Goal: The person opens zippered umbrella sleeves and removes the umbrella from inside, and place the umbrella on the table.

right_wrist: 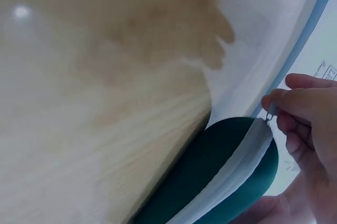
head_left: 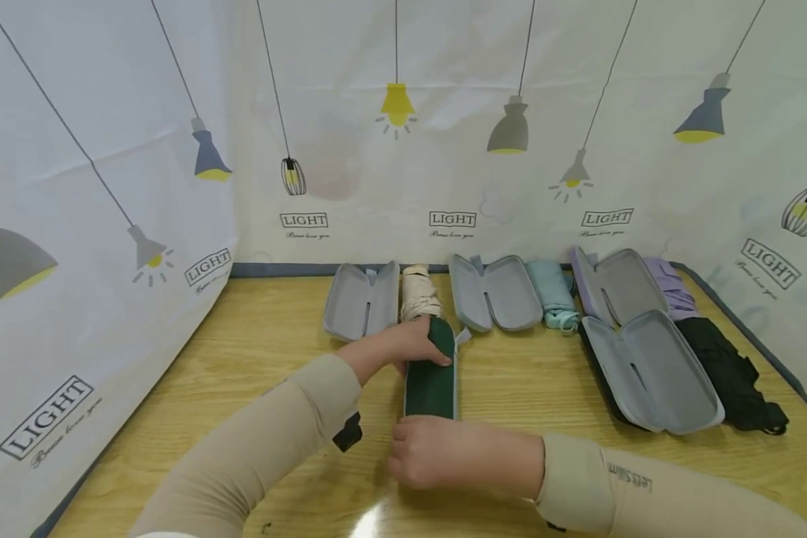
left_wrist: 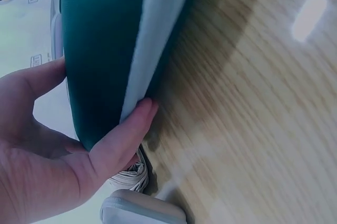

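Note:
A long dark green zip case point(head_left: 430, 388) with a pale zipper band point(right_wrist: 224, 184) along its side lies on the wooden table in front of me. My left hand point(head_left: 417, 345) grips its far end, with the thumb across the green top; the left wrist view shows the thumb and fingers on opposite sides of the case. At the near end my right hand point(head_left: 433, 452) pinches the small zipper pull point(right_wrist: 271, 112) between thumb and forefinger. That pull sits at the rounded tip of the case and is hidden in the head view.
Along the back stand spread-open grey-lined cases point(head_left: 363, 302), with a rolled cream bundle point(head_left: 420, 291), a light blue bundle point(head_left: 553, 291) and a purple bundle point(head_left: 674, 288). At right, a black case with grey lining point(head_left: 672, 373) lies beside a black folded bundle point(head_left: 726, 377). A lamp-printed sheet point(head_left: 350, 134) encloses the table.

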